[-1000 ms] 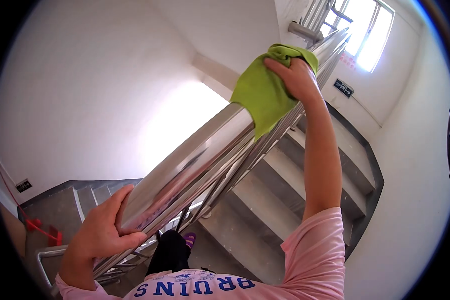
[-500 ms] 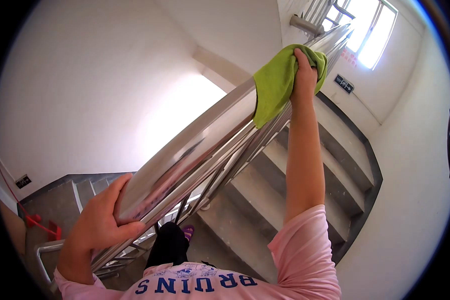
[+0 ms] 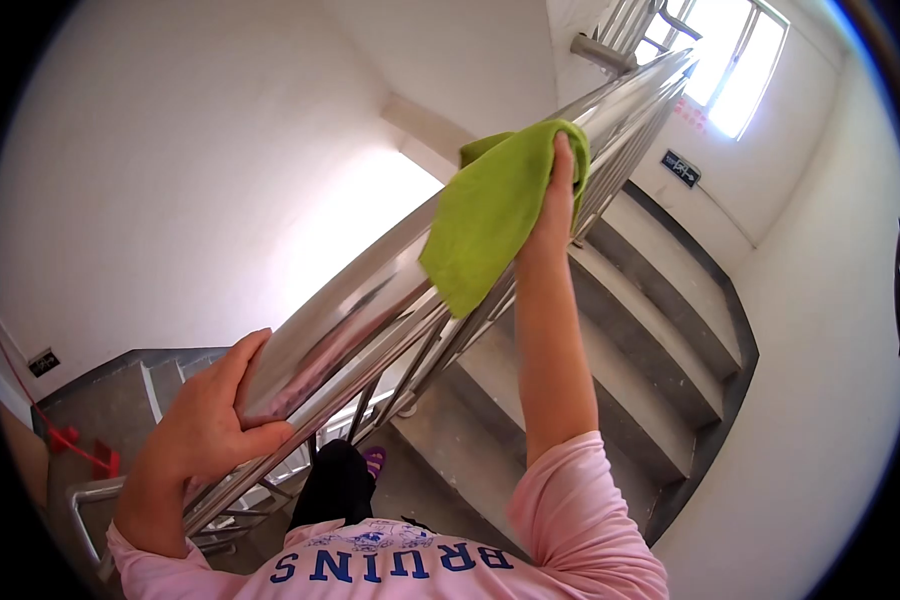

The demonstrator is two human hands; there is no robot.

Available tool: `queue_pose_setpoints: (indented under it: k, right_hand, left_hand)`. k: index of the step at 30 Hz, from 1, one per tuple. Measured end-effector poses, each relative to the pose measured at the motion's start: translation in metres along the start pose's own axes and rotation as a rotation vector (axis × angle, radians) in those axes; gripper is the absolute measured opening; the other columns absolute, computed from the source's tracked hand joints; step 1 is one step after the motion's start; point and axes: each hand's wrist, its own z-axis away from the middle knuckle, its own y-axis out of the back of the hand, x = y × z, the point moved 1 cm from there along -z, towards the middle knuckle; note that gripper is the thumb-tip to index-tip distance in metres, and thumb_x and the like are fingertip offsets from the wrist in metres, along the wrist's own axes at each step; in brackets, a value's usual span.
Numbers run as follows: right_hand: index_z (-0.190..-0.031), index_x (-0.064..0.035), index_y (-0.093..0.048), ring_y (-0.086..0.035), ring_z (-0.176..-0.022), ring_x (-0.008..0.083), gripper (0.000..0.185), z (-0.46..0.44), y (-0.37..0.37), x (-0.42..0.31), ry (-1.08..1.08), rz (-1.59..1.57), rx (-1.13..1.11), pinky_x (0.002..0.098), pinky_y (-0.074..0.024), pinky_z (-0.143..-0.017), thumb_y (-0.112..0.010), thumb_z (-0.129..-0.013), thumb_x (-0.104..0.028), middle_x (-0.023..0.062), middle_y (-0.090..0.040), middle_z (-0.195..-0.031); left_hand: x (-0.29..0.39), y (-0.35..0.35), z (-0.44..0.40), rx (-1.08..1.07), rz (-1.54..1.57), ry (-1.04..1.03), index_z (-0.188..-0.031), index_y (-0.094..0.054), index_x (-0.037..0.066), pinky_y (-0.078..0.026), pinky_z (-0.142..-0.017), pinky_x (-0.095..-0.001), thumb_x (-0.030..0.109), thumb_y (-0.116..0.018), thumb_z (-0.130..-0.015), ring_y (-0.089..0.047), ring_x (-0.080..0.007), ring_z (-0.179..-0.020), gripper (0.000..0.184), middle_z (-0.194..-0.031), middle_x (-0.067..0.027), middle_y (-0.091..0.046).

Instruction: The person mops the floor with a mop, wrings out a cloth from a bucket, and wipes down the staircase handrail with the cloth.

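A wide, shiny metal handrail (image 3: 355,295) slants from the lower left to the upper right. My left hand (image 3: 210,415) is wrapped round its lower part, with the thumb on the near side and the fingers over the far side. Farther up, my right hand (image 3: 553,205) grips a green cloth (image 3: 490,205) against the rail. The cloth drapes over the top of the rail, and its pointed corner hangs down on the near side. Part of my right hand's fingers is hidden by the cloth.
Concrete steps (image 3: 610,335) rise to the right beneath the railing, and more steps (image 3: 165,385) lie at the lower left. A red object (image 3: 105,458) is on the left floor. A sign (image 3: 681,168) hangs on the wall below a bright window (image 3: 735,70).
My right hand and the green cloth first went slightly up the rail, then came back down it toward my left hand. My left hand keeps its hold on the rail.
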Motion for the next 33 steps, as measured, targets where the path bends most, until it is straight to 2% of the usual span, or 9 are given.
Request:
queue_pose_setpoints:
  k: [8,14,18,19,22,23,26,27,33]
  right_hand:
    - [-0.119,-0.0034,-0.051,-0.057,-0.1,0.0176,0.053,0.081,0.013,0.046,-0.114,0.134,-0.044,0.032,-0.0485,-0.085,-0.053,-0.09,-0.047,0.008,-0.057,-0.111]
    - [-0.112,0.0016,-0.056,-0.052,-0.1,0.0168,0.038,0.088,0.037,0.033,0.321,0.589,0.091,0.0288,-0.0412,-0.088,-0.054,-0.094,-0.032,0.0081,-0.057,-0.109]
    - [-0.106,0.0019,-0.06,-0.057,-0.098,0.0258,0.038,0.042,0.078,0.03,0.446,1.093,0.137,0.0348,-0.0422,-0.087,-0.06,-0.088,-0.032,0.016,-0.06,-0.107]
    - [-0.107,0.0023,-0.06,-0.054,-0.105,0.0342,0.046,0.033,0.085,0.028,0.354,1.214,0.147,0.0399,-0.0384,-0.094,-0.06,-0.086,-0.038,0.0216,-0.058,-0.112]
    - [-0.109,0.0028,-0.059,-0.049,-0.111,0.0378,0.053,0.005,0.111,0.039,0.346,1.502,0.113,0.0432,-0.0328,-0.099,-0.057,-0.085,-0.045,0.0241,-0.055,-0.118]
    - [-0.113,0.0022,-0.058,-0.037,-0.125,0.0395,0.056,0.0,0.113,0.041,0.308,1.495,0.027,0.0448,-0.0241,-0.106,-0.055,-0.086,-0.047,0.0257,-0.046,-0.129]
    - [-0.12,0.0013,-0.053,-0.023,-0.134,0.0417,0.058,-0.021,0.134,0.068,0.805,1.625,-0.04,0.0454,-0.0178,-0.11,-0.054,-0.087,-0.046,0.0268,-0.033,-0.141]
    - [-0.126,0.0003,-0.048,-0.013,-0.137,0.0421,0.06,-0.022,0.134,0.066,0.709,1.523,-0.097,0.0449,-0.0115,-0.112,-0.053,-0.088,-0.045,0.0272,-0.021,-0.146]
    - [-0.119,0.0025,-0.051,-0.021,-0.134,0.0423,0.054,-0.017,0.147,0.065,0.552,1.567,-0.214,0.045,-0.0166,-0.11,-0.055,-0.088,-0.042,0.027,-0.031,-0.141]
  left_hand:
    - [-0.005,-0.005,-0.001,0.031,0.042,-0.026,-0.134,-0.037,0.003,-0.045,-0.086,-0.0365,0.025,-0.074,-0.063,-0.06,-0.0345,-0.098,0.083,-0.109,-0.0228,-0.058]
    - [-0.006,-0.005,0.0,0.045,0.011,-0.075,-0.134,-0.037,0.004,-0.045,-0.086,-0.0369,0.024,-0.074,-0.063,-0.06,-0.0351,-0.099,0.083,-0.11,-0.0225,-0.058]
    - [-0.004,-0.003,0.0,0.045,-0.04,-0.05,-0.135,-0.037,0.005,-0.046,-0.086,-0.0381,0.025,-0.074,-0.063,-0.059,-0.0369,-0.099,0.083,-0.111,-0.0228,-0.058]
    - [-0.006,-0.003,0.0,0.043,-0.038,-0.051,-0.135,-0.037,0.005,-0.046,-0.086,-0.0383,0.026,-0.074,-0.063,-0.059,-0.0373,-0.099,0.083,-0.111,-0.0229,-0.058]
    - [-0.006,-0.002,0.0,0.03,-0.041,-0.05,-0.135,-0.037,0.006,-0.046,-0.085,-0.0388,0.028,-0.074,-0.063,-0.06,-0.0382,-0.098,0.084,-0.111,-0.0231,-0.058]
    - [-0.006,-0.001,0.0,0.026,-0.049,-0.044,-0.135,-0.037,0.006,-0.046,-0.085,-0.039,0.028,-0.074,-0.063,-0.06,-0.0382,-0.098,0.084,-0.111,-0.0231,-0.058]
    - [-0.007,-0.001,0.0,0.031,-0.063,-0.052,-0.135,-0.037,0.006,-0.047,-0.083,-0.039,0.027,-0.074,-0.063,-0.06,-0.0381,-0.097,0.084,-0.11,-0.0227,-0.058]
    - [-0.008,-0.002,0.0,0.037,-0.064,-0.057,-0.135,-0.037,0.007,-0.047,-0.083,-0.039,0.027,-0.074,-0.063,-0.06,-0.038,-0.097,0.084,-0.11,-0.0226,-0.058]
    - [-0.01,-0.003,-0.001,0.053,-0.023,-0.095,-0.135,-0.037,0.008,-0.048,-0.081,-0.0377,0.023,-0.075,-0.062,-0.061,-0.0371,-0.094,0.084,-0.109,-0.0217,-0.059]
